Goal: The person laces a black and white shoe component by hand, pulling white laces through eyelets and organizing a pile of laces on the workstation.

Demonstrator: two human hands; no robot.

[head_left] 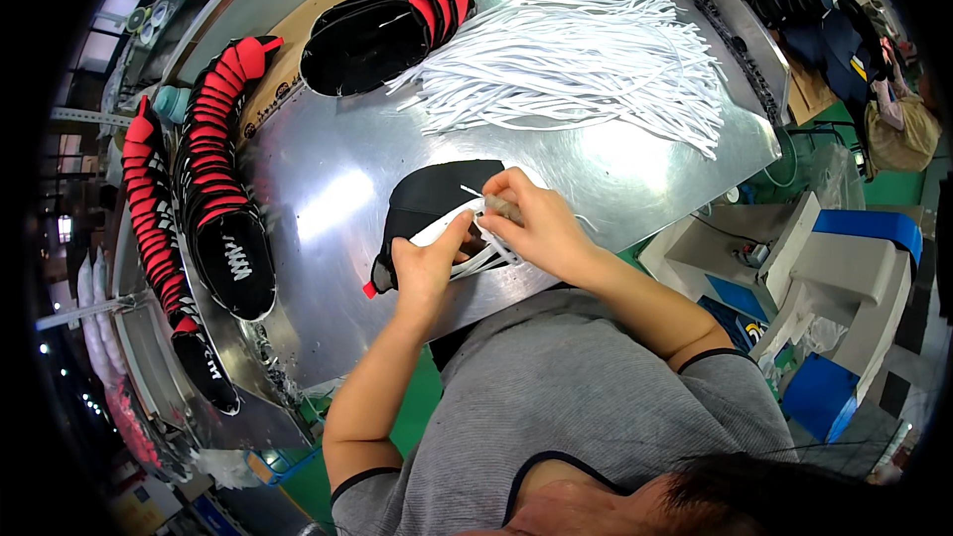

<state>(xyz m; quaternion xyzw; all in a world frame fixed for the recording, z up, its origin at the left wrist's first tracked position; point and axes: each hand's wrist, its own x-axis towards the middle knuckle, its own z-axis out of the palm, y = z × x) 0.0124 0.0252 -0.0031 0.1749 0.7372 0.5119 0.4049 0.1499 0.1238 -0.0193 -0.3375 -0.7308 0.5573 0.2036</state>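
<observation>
A black shoe upper (425, 201) with a white strip along its opening and a small red tab lies on the metal table in front of me. My left hand (427, 263) grips its near side, thumb on the white strip. My right hand (544, 226) is pinched over the opening, a tan wrap around one finger. Between its fingertips is a white shoelace (489, 260), whose strands run across the opening between my hands. Its exact path through the eyelets is hidden by my fingers.
A large bundle of white shoelaces (586, 69) lies at the far side of the metal table (318, 208). Nested black-and-red uppers (387, 35) sit beside it. Two long rows of laced uppers (233, 258) line the left edge. A beige machine (854, 268) stands to the right.
</observation>
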